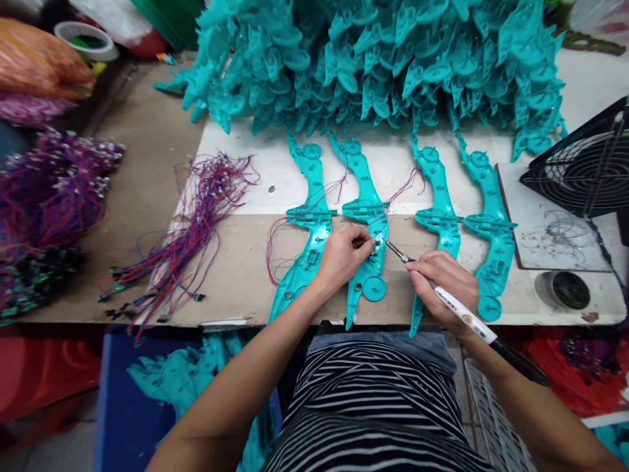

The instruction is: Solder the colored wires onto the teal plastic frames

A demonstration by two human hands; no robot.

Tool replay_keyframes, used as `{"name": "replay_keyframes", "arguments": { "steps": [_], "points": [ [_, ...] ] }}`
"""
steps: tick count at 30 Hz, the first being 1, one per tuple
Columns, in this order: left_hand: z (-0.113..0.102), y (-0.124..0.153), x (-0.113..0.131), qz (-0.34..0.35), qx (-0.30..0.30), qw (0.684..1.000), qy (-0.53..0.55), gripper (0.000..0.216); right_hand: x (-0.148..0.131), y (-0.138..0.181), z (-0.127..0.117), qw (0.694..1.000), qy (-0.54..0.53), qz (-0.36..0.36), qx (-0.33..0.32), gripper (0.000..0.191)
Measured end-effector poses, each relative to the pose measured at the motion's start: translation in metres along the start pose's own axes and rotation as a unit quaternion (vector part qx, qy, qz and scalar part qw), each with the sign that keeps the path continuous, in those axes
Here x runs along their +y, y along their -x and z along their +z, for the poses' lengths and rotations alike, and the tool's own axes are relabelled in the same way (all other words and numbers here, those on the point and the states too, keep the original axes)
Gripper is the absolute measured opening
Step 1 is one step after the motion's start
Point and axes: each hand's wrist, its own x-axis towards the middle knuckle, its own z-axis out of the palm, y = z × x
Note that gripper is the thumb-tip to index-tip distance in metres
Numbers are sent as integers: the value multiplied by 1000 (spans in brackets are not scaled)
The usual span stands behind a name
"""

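Note:
My right hand (445,288) is closed around a white soldering iron (459,313), and its metal tip touches the second teal plastic shell (367,216) near the middle of that shell. My left hand (343,252) pinches a small part with thin red and blue wires against the same shell, right by the tip. Another teal shell with wires (307,226) lies to its left. Two more teal shells (439,216) (491,226) lie to the right on the worktable (236,275).
A big heap of teal shells (383,59) fills the table's back. Loose red-blue wire bundles (191,223) lie left, with more wires (49,196) at far left. A black fan (584,164) and a small round holder (565,290) stand right. Bins sit below the table.

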Motion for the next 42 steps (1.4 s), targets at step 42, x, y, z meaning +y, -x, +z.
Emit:
{"name": "replay_keyframes", "arguments": {
  "steps": [42],
  "points": [
    [-84, 61, -2, 8, 47, 980, -193, 45, 66, 17, -12, 974, 182, 137, 9, 45]
  ]
}}
